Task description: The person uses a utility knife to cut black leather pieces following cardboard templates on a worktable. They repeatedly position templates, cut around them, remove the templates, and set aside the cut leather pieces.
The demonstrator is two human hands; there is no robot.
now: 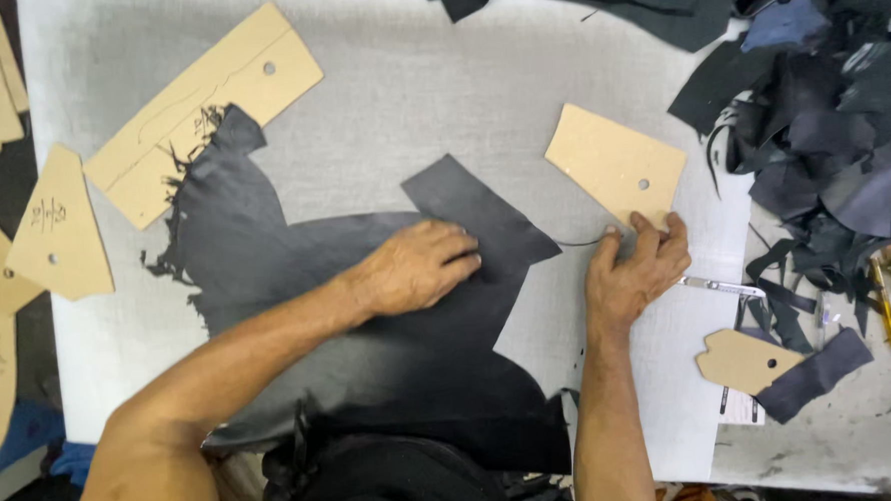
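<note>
A pale table (408,72) carried a large sheet of black leather (369,344), spread flat across its near middle, its left edge ragged and its right side already cut into angular notches. By the look of it, several shapes had been taken out of the sheet while much uncut leather remained. A heap of dark offcuts (830,113) lay at the far right. A long cardboard template (199,106) rested partly on the sheet's upper left corner, and a smaller template (614,163) lay just beyond the right hand. The left hand (416,269) lay open, palm down, pressing the leather. The right hand (635,272) was curled, fingertips at the small template's near edge; whether it gripped a tool I could not tell.
</note>
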